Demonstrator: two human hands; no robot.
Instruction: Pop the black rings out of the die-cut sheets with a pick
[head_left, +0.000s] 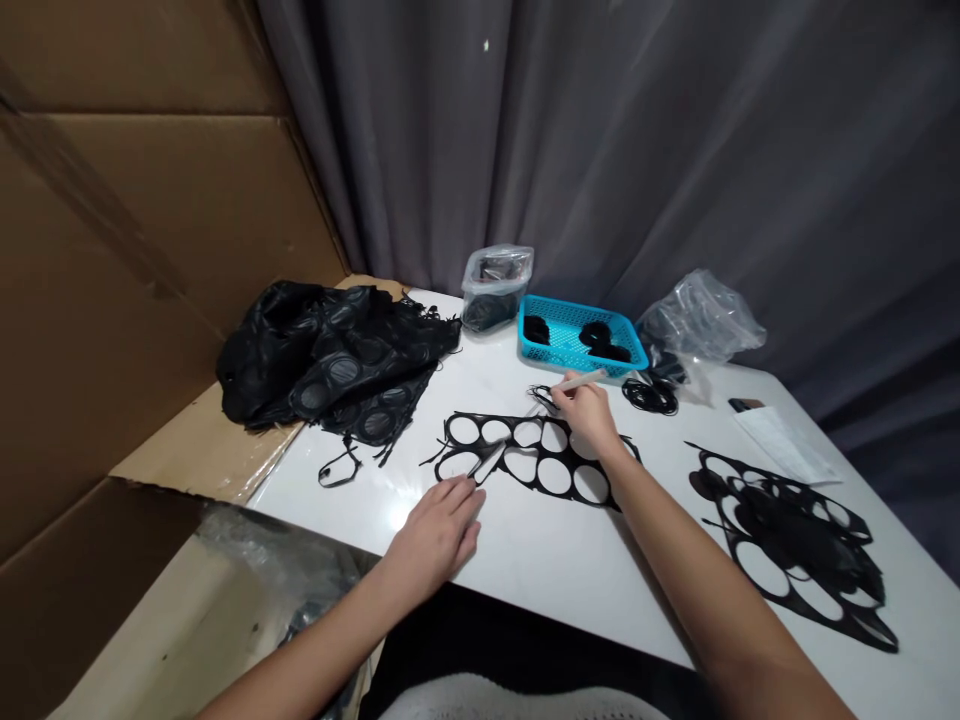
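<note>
On the white table, a black sheet (pixel 536 474) with rows of round holes lies in front of me. My left hand (pixel 441 520) rests palm down with its fingers stretched out, the fingertips at the near left edge of this sheet. A slender shiny strip (pixel 491 458) lies just beyond those fingertips; I cannot tell what it is. My right hand (pixel 586 412) is closed around a slim white pen-like tool (pixel 581 380), above the far edge of the sheet. Thin black loops (pixel 541 396) lie right beside the right fingers.
A heap of black sheets with round pieces (pixel 337 360) lies at left by a cardboard wall (pixel 150 230). At the back are a clear bag (pixel 496 285), a blue basket (pixel 581 362) holding black bundles and another plastic bag (pixel 705 315). More cut black sheeting (pixel 814 540) lies right.
</note>
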